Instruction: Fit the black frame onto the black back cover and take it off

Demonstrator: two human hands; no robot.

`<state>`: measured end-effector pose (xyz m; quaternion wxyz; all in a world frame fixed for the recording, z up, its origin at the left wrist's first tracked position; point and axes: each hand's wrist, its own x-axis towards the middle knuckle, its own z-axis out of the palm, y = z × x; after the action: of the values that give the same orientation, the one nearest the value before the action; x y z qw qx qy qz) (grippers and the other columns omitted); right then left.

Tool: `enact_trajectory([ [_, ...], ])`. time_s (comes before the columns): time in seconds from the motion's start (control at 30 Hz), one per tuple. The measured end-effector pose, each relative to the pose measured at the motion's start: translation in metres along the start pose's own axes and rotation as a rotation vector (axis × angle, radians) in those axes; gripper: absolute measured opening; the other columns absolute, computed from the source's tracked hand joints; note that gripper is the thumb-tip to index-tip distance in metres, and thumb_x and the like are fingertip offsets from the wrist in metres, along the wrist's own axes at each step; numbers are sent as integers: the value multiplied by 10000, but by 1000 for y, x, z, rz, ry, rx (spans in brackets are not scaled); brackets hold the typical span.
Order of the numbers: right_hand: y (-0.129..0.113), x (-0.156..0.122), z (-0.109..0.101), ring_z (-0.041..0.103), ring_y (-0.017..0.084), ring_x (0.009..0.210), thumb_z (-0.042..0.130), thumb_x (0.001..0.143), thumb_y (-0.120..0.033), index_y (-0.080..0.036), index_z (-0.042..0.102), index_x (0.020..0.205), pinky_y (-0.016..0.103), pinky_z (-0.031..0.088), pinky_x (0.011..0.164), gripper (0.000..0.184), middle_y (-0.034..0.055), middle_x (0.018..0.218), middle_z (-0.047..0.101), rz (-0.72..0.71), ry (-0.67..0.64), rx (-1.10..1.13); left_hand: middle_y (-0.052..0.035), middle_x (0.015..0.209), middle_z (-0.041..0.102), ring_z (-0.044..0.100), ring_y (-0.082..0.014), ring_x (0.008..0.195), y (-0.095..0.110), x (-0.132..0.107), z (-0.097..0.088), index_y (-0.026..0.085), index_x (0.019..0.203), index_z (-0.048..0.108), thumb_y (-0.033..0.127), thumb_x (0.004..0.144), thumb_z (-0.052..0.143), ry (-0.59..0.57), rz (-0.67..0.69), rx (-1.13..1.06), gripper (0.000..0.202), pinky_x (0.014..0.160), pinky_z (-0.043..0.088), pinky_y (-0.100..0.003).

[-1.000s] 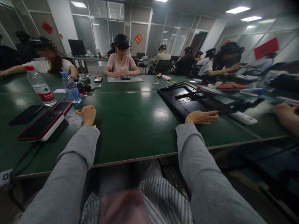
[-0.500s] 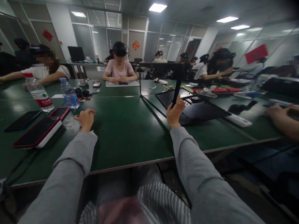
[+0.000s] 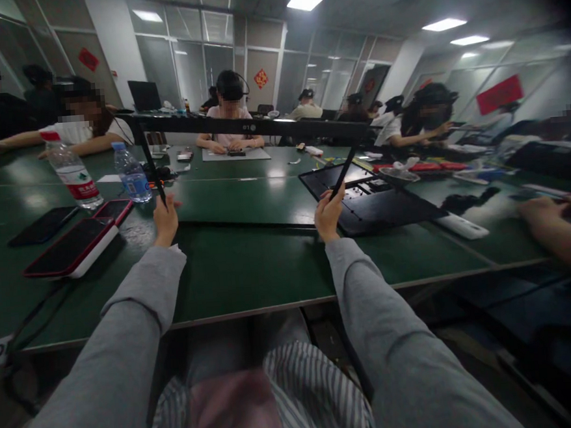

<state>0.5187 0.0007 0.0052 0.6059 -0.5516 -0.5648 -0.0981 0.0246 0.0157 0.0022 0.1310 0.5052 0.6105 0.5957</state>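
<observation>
Head view: a green desk carries a black panel, used here as the reference for position. A white bar-shaped item lies at the panel's right corner, and a co-worker's hand is farther right. Well left of the panel are a red-capped bottle, a blue-capped bottle and a red-edged phone on a white base. The panel's left part is crossed in sight by the held item's right side.

That item, a black frame, is left of the panel, tilted up, long axis running left to right. Whether its lower edge touches the desk cannot be determined. Left hand: fingers clamped on the frame's left side. Right hand: fingers clamped on its right side, just left of the panel.
</observation>
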Motion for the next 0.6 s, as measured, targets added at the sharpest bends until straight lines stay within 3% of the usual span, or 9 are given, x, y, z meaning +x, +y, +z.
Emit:
enact_trajectory([
  [0.07,2,0,0,759,290,974,209,1150,-447,-126,292,1744,564,595,1060,680,156,1111,696,42,-2,-14,-65,820,688,719,-226,780,1,-1,0,191,1089,660,648,1157,311,-15,-68,-55,579,827,571,-354],
  [0.13,2,0,-1,757,312,989,236,1145,-449,-118,338,1710,592,577,1076,662,154,1083,706,94,-26,-28,-30,711,613,653,-208,679,2,-3,-1,203,961,664,647,1152,341,26,-73,-46,581,770,537,-340],
  [0.23,0,1,-3,752,334,1023,288,1134,-436,-115,418,1640,605,554,1094,614,151,1042,725,160,-73,-37,-16,650,540,621,-226,703,3,-1,-3,213,853,677,640,1138,401,99,-43,25,583,807,503,-359],
  [0.37,-4,2,-4,751,349,1043,343,1116,-425,-132,484,1558,600,545,1098,549,141,994,736,211,-120,-29,-27,683,547,637,-253,786,5,2,-4,213,806,697,641,1119,448,125,-66,70,586,849,480,-372],
  [0.6,-10,0,-11,750,346,1087,428,1097,-473,-200,532,1466,548,569,1054,471,146,1069,752,238,-100,3,-14,724,559,606,-214,791,42,-14,-14,204,829,643,668,1092,541,174,-91,-5,543,768,453,-321],
])
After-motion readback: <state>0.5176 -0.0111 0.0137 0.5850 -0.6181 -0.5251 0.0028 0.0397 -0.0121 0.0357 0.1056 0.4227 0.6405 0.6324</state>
